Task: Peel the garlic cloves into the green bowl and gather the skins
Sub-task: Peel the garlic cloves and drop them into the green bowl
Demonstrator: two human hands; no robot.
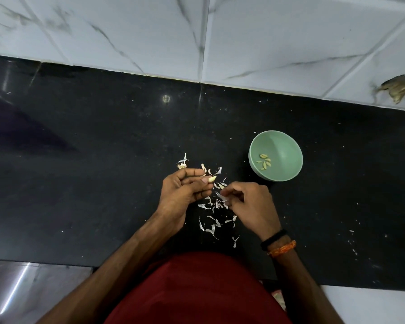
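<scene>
1. Several peeled cloves (264, 161), perhaps six, already lie at the bottom of the green bowl (288, 146), which sits on the black counter (103, 136) at about two o'clock from my hands.
2. My left hand (182, 195) pinches one more garlic clove (211, 179) at its fingertips; the clove looks pale and mostly bare, so I judge it nearly peeled and due for the bowl.
3. My right hand (250, 204) sits just beside the left at its four o'clock, not touching it, fingers curled round a thin strip of skin (221, 196) that I take to have come off this clove.
4. Loose skins (212, 226) are scattered on the counter between and below my hands, from twelve o'clock round to six, and none are gathered yet.
5. A stem remnant (182, 163) lies at about eleven o'clock from my left hand; I cannot tell whether any unpeeled cloves are left there or hidden in my palm.
6. By my reckoning the peeling is well along, while the whole gathering step is left, including stray flecks far out at four o'clock.
</scene>
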